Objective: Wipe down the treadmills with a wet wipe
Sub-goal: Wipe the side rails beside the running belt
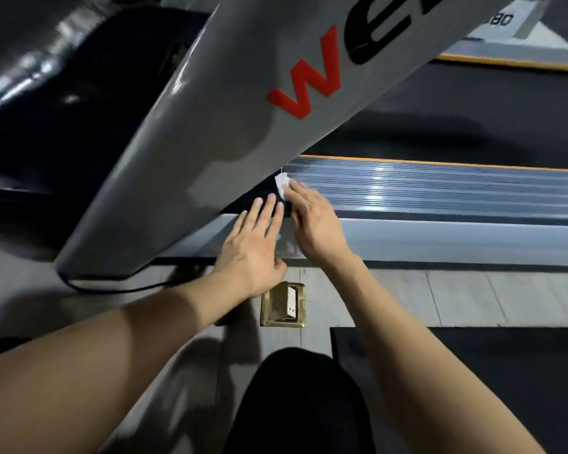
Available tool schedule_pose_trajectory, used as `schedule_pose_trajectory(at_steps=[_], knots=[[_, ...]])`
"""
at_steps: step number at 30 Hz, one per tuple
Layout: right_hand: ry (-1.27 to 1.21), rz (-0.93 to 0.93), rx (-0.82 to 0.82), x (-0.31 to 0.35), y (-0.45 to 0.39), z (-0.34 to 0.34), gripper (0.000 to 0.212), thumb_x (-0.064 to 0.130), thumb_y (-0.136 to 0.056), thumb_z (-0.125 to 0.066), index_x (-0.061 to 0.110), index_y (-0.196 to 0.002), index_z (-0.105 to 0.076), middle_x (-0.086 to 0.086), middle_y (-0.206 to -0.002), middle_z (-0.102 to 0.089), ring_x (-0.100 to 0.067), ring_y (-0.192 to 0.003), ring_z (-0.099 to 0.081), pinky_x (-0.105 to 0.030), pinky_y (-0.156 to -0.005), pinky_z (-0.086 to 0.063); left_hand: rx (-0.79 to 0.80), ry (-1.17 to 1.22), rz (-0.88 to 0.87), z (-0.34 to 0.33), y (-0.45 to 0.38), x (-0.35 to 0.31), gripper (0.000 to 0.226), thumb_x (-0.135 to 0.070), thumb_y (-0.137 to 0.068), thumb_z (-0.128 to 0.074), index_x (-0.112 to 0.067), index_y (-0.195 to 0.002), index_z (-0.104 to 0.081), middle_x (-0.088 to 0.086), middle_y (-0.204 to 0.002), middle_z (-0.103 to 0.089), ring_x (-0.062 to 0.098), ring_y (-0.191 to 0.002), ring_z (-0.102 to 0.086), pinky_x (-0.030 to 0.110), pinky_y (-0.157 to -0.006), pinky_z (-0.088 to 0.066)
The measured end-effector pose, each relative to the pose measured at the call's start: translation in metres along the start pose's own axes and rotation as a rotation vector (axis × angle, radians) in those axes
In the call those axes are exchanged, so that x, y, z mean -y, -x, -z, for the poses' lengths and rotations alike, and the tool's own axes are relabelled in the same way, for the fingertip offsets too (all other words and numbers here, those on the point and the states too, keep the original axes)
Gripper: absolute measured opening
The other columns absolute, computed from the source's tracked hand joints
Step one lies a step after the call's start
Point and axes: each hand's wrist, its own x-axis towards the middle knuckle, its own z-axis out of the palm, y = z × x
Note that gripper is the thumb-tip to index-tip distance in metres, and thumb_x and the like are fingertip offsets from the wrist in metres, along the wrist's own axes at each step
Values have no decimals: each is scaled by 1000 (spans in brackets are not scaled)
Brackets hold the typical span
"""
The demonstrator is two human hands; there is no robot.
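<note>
A grey treadmill upright [210, 126] with red and black lettering slants across the view above the ribbed grey side rail [440, 188] and black belt [456, 119]. A small white wet wipe [281, 184] lies at the foot of the upright, where it meets the rail. My right hand [315, 221] has its fingers on the wipe and presses it against the rail's near end. My left hand [253, 244] lies flat with straight fingers on the treadmill's base just beside it, holding nothing.
A brass floor socket box [282, 304] stands open in the grey plank floor below my hands. A black cable [112, 286] runs from the upright's foot. A black mat [489, 371] covers the floor at right. My dark-clothed knee [295, 404] is at bottom centre.
</note>
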Motion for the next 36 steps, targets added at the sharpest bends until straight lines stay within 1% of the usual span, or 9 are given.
schedule_pose_trajectory(at_steps=[4,6,8,13,17,23,29,33,36], knots=[[61,19,107,-23,-18,13,44,10,-101,-39,9,-142,-54,-16,-150,-49,-31,-141,-44,-38,-115,-32,39,29,23,9,1,-4,97,-48,-96,-48,-16,-161,16,3,-167,26,21,-155,20,38,-128,2],[90,-46,82,-41,-39,18,36,9,-96,-39,12,-125,-61,-16,-133,-59,-37,-125,-54,-39,-96,-44,63,34,28,13,3,-3,96,-48,-96,-47,-18,-160,19,1,-166,29,19,-154,22,36,-127,4],[119,-160,64,-47,-60,23,25,4,-86,-36,9,-101,-55,-15,-108,-58,-38,-106,-55,-38,-76,-39,87,32,28,14,2,-3,96,-49,-97,-46,-19,-159,21,-1,-165,32,18,-153,24,35,-127,4],[35,-62,76,-14,-48,4,43,4,-83,-38,5,-116,-64,-18,-125,-61,-39,-116,-55,-46,-95,-47,125,50,44,18,0,-5,96,-48,-97,-47,-19,-159,21,-1,-164,33,17,-153,25,35,-126,5],[-5,-4,148,-11,-25,16,49,1,-98,-38,9,-144,-52,-13,-154,-44,-26,-146,-36,-35,-120,-28,129,31,33,19,0,-4,96,-47,-98,-47,-19,-159,21,0,-164,32,19,-154,24,33,-124,8],[103,-33,209,-29,-90,9,41,-2,-95,-44,7,-132,-58,-11,-148,-50,-27,-139,-44,-31,-108,-35,134,-9,43,19,1,-6,95,-46,-96,-44,-17,-159,22,2,-164,32,19,-154,24,36,-127,6],[148,-66,95,-14,-73,-6,32,7,-83,-45,1,-103,-69,-20,-118,-64,-39,-121,-55,-46,-103,-42,155,-59,64,20,-1,-11,95,-50,-96,-41,-14,-159,21,4,-163,35,21,-153,27,38,-127,4],[187,-101,26,16,-5,0,43,20,-92,-33,8,-117,-66,-12,-145,-54,-32,-138,-43,-43,-112,-33,170,-81,74,21,-2,-12,98,-54,-96,-42,-12,-158,21,5,-163,35,22,-153,27,39,-128,3],[183,-120,-1,21,9,-2,53,22,-90,-24,7,-118,-66,-11,-142,-54,-33,-127,-50,-41,-103,-38,183,-83,74,22,-3,-13,99,-56,-96,-42,-13,-158,22,5,-163,35,22,-153,27,40,-128,3]])
